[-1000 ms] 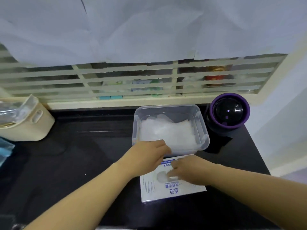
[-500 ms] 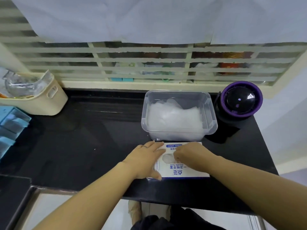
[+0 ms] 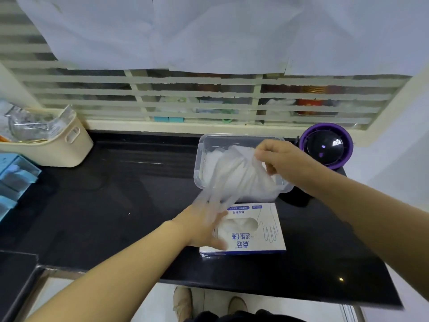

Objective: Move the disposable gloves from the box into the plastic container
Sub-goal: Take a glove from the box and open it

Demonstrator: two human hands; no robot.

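A white and blue glove box (image 3: 262, 238) lies flat on the black counter near its front edge, its oval opening showing clear gloves. My left hand (image 3: 204, 225) rests flat on the box's left end with fingers spread. My right hand (image 3: 283, 159) pinches a thin clear disposable glove (image 3: 229, 180) above the clear plastic container (image 3: 200, 149). The glove hangs down and trails toward the box. More crumpled gloves fill the container behind it.
A purple-rimmed round black device (image 3: 326, 146) stands right of the container. A cream basket (image 3: 67, 147) with clear packaging sits at the back left, and blue trays (image 3: 14, 175) lie at the left edge. The counter edge (image 3: 232, 283) runs just below the box.
My right hand has left the box opening and risen over the container, pulling a glove out with it. My left hand stays pressed on the box.
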